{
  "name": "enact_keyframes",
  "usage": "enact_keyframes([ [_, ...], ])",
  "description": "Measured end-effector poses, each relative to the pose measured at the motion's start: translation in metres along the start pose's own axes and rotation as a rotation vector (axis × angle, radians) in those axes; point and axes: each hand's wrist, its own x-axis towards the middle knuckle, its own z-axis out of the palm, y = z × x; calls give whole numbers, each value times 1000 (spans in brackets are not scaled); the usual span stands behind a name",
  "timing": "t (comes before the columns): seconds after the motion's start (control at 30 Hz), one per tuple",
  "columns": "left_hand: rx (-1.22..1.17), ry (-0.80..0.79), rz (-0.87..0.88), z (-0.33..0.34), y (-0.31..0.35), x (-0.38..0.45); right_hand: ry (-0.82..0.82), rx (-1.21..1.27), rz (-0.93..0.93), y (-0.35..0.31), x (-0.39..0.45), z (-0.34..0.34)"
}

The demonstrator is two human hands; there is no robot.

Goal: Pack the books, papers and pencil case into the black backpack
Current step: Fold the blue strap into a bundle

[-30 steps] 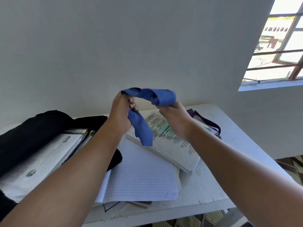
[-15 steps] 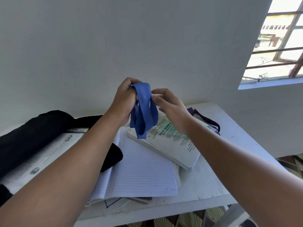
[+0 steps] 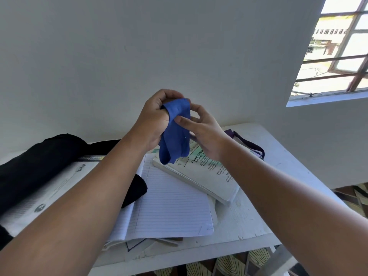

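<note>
A folded blue cloth strip (image 3: pixel 175 134) hangs above the table, gripped at its top by my left hand (image 3: pixel 154 120). My right hand (image 3: pixel 203 134) pinches its right side with thumb and fingers. The black backpack (image 3: pixel 29 162) lies open at the left with a white printed sheet (image 3: pixel 47 190) sticking out of it. A lined notebook (image 3: pixel 171 204) lies open in the middle. A thick white book with green print (image 3: pixel 207 176) rests tilted on the notebook's far right corner. A purple-edged pouch (image 3: pixel 251 145) peeks out behind my right wrist.
The white table (image 3: pixel 282 156) stands against a plain wall, its front edge (image 3: pixel 199 253) near me. More papers (image 3: pixel 151 241) stick out under the notebook. A barred window (image 3: pixel 334 56) is at the upper right. Patterned floor shows below the table.
The blue strip was stretched between both hands; it is now folded and bunched into a hanging bundle. My right hand moved in and now pinches its side.
</note>
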Motion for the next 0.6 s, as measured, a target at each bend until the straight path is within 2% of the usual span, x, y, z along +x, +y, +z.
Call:
enact_keyframes([
  [0.1,16,-66,18,2,-2,0,-34,-47,-36,1,-2,-2],
  [0.3,85,-104,29,1,1,2,3,-184,-101,10,-5,-5],
  [0.43,245,-131,70,-9,3,3,-9,-152,-50,15,-4,-8],
  [0.53,310,-304,-67,-28,5,1,-17,-191,-44,22,-4,-10],
  [0.6,161,-402,-256,-44,-2,-1,43,-166,-19,23,-4,-14],
])
